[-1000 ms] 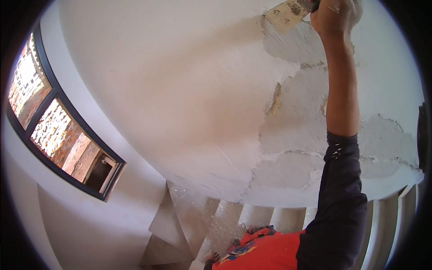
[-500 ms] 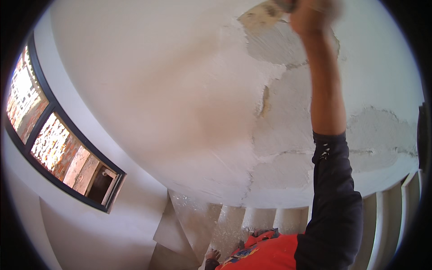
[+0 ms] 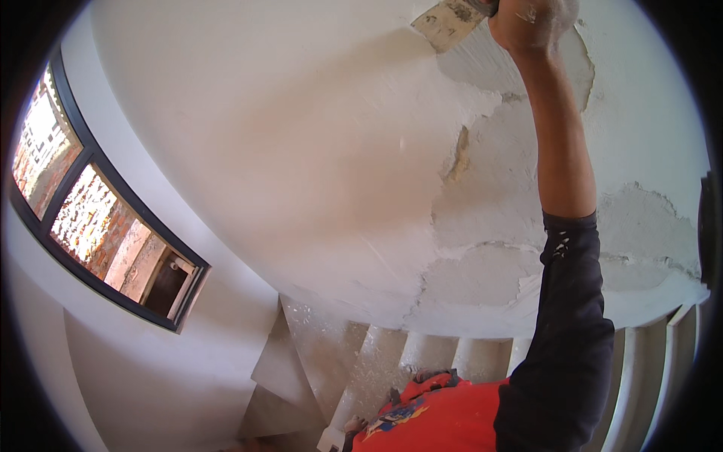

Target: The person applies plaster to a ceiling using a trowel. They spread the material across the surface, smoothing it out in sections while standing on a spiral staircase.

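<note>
My right hand [image 3: 533,22] is raised high on the white wall [image 3: 301,151], closed around the dark handle of a scraper [image 3: 449,24]. Its broad blade, smeared with dried plaster, lies at the upper left border of a rough grey patch [image 3: 482,64]; whether it touches the wall is hard to see. Below, a larger bare patch [image 3: 489,188] has ragged, lifted edges of coating. My left hand [image 3: 354,424] is low beside my red shirt, small in view, its fingers seemingly apart and nothing visible in them. A small white object [image 3: 330,438] shows next to it.
Stairs [image 3: 429,352] run along the wall's foot and curve up to the right, with pale flakes scattered on the lower treads. A dark-framed window [image 3: 90,154] is set in the left wall, brickwork beyond. A dark upright edge [image 3: 706,226] stands far right.
The wall patches and my right arm sit slightly farther right in the view. The scraper blade, blurred before, is now sharper and lower. A white object has appeared beside my left hand.
</note>
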Action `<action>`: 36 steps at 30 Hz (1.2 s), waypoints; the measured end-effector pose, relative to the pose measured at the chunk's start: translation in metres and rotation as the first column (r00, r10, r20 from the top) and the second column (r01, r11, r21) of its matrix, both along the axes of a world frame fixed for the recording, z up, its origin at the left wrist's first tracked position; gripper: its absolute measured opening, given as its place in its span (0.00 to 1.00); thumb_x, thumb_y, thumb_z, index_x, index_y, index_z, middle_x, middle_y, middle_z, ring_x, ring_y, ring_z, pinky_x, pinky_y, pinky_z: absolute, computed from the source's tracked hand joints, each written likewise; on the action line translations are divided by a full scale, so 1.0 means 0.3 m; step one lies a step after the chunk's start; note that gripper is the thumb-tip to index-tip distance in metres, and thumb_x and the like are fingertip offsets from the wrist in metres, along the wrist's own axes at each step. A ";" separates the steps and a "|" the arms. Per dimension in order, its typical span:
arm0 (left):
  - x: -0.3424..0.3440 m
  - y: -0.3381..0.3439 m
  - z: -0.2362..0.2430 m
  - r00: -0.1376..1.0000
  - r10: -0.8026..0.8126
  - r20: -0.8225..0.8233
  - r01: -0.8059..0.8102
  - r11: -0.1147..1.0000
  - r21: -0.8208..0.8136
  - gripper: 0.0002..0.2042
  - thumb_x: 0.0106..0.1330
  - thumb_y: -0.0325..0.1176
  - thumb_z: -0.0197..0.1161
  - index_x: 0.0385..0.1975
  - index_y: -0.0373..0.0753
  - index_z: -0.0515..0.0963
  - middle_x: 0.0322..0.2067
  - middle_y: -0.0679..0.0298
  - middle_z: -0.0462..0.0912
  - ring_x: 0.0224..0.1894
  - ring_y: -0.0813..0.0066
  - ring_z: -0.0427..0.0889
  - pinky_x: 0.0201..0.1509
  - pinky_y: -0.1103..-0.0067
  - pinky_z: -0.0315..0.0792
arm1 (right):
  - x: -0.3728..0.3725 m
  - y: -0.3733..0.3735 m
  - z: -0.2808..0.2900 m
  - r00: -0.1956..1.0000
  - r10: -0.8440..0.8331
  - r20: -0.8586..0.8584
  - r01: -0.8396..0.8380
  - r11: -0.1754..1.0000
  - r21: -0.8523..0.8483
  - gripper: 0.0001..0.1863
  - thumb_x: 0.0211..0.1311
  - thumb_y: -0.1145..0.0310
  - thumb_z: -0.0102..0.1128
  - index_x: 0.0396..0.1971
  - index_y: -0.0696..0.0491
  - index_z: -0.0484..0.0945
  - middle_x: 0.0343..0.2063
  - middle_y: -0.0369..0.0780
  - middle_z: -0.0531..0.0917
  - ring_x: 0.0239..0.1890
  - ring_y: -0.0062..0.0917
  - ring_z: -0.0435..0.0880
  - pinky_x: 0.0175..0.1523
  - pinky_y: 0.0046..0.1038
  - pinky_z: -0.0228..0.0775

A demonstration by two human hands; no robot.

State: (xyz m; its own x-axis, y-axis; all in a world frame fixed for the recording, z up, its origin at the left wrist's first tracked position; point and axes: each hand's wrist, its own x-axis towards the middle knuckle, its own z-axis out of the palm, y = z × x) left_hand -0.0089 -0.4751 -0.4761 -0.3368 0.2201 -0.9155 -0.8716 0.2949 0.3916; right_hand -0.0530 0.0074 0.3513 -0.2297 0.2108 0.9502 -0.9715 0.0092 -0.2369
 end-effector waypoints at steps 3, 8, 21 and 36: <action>-0.015 0.037 -0.015 0.998 -0.056 -0.022 0.056 0.998 0.021 0.24 0.72 0.46 0.39 0.63 0.39 0.56 0.61 0.52 0.65 0.59 0.50 0.69 0.56 0.56 0.69 | 0.074 -0.056 0.008 0.875 -0.363 -0.320 0.423 0.895 0.141 0.07 0.56 0.73 0.51 0.23 0.47 0.64 0.12 0.28 0.65 0.10 0.11 0.59 0.12 0.19 0.52; -0.007 -0.006 0.040 0.984 -0.149 -0.099 0.150 0.989 -0.003 0.25 0.72 0.46 0.38 0.64 0.40 0.56 0.62 0.52 0.64 0.60 0.50 0.68 0.56 0.56 0.69 | 0.012 0.010 -0.006 0.841 -0.525 -0.135 0.536 0.842 0.064 0.08 0.56 0.72 0.52 0.22 0.48 0.63 0.12 0.28 0.65 0.10 0.12 0.59 0.13 0.19 0.51; -0.040 0.057 0.027 0.999 0.020 -0.039 -0.021 1.000 -0.015 0.24 0.68 0.40 0.48 0.59 0.33 0.60 0.53 0.48 0.72 0.55 0.54 0.74 0.53 0.59 0.73 | -0.016 0.036 -0.002 0.729 -0.657 -0.190 0.682 0.719 0.133 0.09 0.56 0.74 0.52 0.19 0.49 0.64 0.12 0.30 0.67 0.10 0.13 0.61 0.13 0.20 0.55; 0.007 0.042 0.039 0.974 -0.193 -0.117 0.200 0.978 0.055 0.19 0.70 0.39 0.39 0.57 0.40 0.62 0.59 0.49 0.66 0.60 0.49 0.68 0.58 0.58 0.67 | 0.019 0.006 -0.014 0.971 -0.223 -0.087 0.234 0.960 0.151 0.09 0.55 0.75 0.52 0.18 0.50 0.64 0.10 0.29 0.65 0.09 0.12 0.58 0.12 0.21 0.50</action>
State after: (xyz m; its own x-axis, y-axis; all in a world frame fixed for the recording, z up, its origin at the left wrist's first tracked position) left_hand -0.0068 -0.4625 -0.4642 -0.3793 0.3506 -0.8563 -0.7493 0.4266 0.5066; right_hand -0.0472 0.0093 0.3470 -0.1258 0.0952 0.9875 -0.9530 0.2649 -0.1469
